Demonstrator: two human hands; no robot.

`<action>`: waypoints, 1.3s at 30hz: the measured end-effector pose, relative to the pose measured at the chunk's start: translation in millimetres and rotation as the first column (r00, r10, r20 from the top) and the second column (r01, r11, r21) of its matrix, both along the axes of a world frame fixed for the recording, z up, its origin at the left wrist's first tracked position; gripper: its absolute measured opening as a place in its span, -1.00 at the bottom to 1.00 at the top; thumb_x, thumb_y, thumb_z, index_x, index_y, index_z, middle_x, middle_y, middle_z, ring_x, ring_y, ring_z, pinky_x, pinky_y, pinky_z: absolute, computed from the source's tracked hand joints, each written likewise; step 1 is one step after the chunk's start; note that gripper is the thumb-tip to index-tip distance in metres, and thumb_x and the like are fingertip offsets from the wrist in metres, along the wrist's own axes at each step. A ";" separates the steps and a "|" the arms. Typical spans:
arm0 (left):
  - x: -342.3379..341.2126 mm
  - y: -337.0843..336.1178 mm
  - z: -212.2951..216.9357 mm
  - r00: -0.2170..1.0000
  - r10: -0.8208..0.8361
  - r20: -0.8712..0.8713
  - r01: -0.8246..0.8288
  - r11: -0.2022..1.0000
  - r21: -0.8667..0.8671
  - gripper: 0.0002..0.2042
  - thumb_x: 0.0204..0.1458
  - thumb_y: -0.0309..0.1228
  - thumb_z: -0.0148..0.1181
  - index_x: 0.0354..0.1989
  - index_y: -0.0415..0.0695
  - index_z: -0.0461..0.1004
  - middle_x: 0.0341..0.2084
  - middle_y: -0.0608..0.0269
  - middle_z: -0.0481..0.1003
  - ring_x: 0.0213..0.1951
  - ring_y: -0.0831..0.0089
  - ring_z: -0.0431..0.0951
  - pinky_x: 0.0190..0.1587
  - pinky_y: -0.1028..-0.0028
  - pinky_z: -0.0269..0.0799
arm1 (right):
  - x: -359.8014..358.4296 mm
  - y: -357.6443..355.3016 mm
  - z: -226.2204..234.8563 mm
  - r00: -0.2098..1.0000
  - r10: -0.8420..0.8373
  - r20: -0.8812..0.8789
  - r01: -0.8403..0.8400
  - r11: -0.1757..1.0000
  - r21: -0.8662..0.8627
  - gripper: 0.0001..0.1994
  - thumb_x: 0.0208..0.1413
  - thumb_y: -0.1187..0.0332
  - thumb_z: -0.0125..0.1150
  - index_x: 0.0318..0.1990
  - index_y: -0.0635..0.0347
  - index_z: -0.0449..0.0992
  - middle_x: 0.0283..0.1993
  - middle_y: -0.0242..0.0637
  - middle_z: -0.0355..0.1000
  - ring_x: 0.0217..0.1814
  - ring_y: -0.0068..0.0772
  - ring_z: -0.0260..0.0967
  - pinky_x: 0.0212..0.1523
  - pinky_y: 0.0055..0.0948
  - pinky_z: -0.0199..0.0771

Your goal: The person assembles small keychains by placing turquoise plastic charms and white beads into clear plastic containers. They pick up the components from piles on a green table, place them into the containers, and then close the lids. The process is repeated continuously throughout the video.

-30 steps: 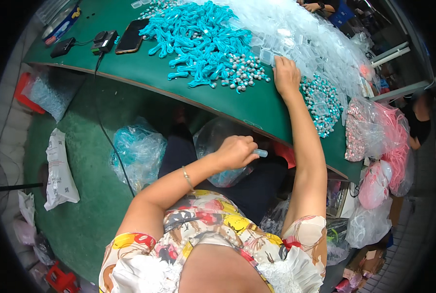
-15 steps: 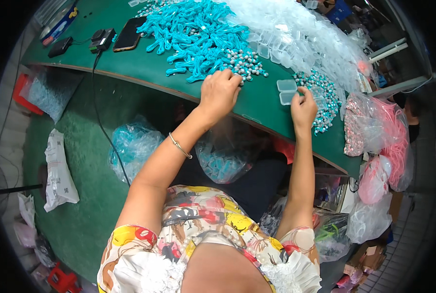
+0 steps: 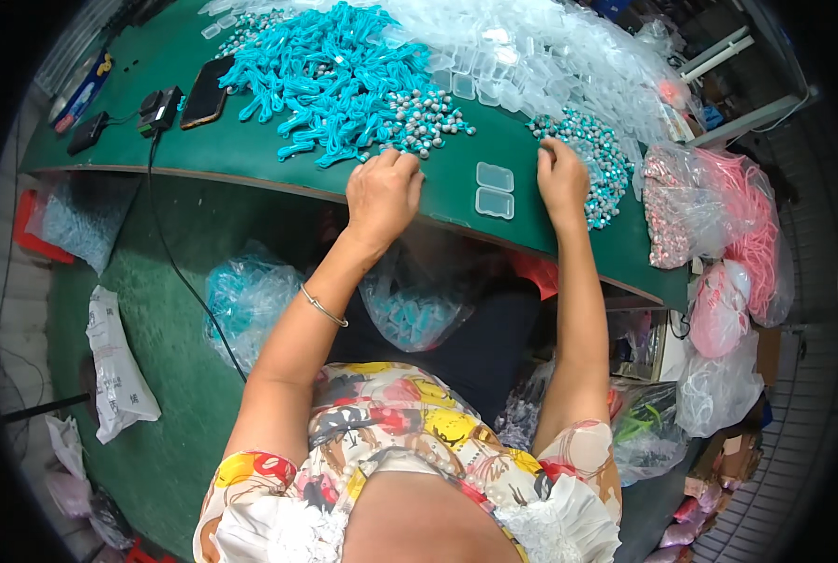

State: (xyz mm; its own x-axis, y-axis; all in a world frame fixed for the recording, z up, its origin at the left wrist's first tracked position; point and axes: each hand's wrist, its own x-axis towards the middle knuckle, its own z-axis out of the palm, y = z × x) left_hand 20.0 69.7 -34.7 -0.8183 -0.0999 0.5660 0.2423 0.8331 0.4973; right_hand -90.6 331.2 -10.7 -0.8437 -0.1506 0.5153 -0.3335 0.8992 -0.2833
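Observation:
My left hand is at the table's near edge, just below a heap of silvery round beads. Its fingers are curled inward, and what they hold, if anything, is hidden. My right hand touches the left side of a pile of small teal and silver pieces; thumb and fingers are pinched, with their contents hidden. Between the hands a small clear plastic box lies open and flat, lid and base side by side. Beyond my left hand spreads a big heap of looped turquoise cords.
Clear plastic boxes are heaped at the back. A phone and a black cabled device lie on the green table at left. Bags of pink cords and pink-silver pieces sit at the right edge.
My right hand has left the clear box, which now lies on the table, and reached the teal and silver pieces. My left hand stays by the silvery beads. The whole view has shifted slightly.

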 end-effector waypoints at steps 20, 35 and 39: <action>-7.2 68.0 13.2 0.963 -0.268 0.017 0.255 0.934 0.248 -0.89 -0.05 -0.43 0.27 -0.35 -0.15 0.55 -0.42 0.14 0.49 -0.30 0.11 0.54 -0.25 0.19 0.43 | 91.1 -21.7 -9.7 0.965 0.252 0.073 -0.188 0.859 -0.477 -0.86 0.02 0.49 0.31 -0.23 0.25 0.58 -0.34 -0.22 0.53 -0.29 -0.33 0.48 -0.21 -0.39 0.47; 9.4 37.8 5.8 0.973 -0.229 -0.032 0.231 0.972 0.053 -0.78 -0.19 -0.27 0.34 -0.45 -0.13 0.54 -0.39 0.16 0.46 -0.30 0.19 0.47 -0.31 0.19 0.29 | 82.8 -54.1 -3.4 0.952 0.304 -0.034 -0.304 0.929 -0.209 -0.92 0.07 0.46 0.23 -0.28 0.23 0.55 -0.26 -0.18 0.47 -0.17 -0.07 0.40 -0.13 -0.19 0.39; 7.0 32.8 -5.4 0.965 -0.252 -0.069 0.253 0.967 0.007 -0.73 -0.17 -0.25 0.34 -0.33 -0.11 0.53 -0.32 0.14 0.49 -0.28 0.13 0.49 -0.29 0.14 0.32 | 54.6 -111.7 36.1 0.776 0.624 -0.097 -0.631 0.759 -0.162 -0.91 -0.03 0.46 0.29 -0.33 0.17 0.59 -0.31 -0.21 0.49 -0.19 -0.10 0.43 -0.15 -0.17 0.42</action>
State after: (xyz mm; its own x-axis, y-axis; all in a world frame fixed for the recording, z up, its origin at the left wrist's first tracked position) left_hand 27.0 102.5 -40.1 -0.7785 0.0963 0.6201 0.4771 0.7327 0.4852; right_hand -36.1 219.5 25.4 -0.5736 -0.5443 0.6121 -0.8179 0.4214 -0.3917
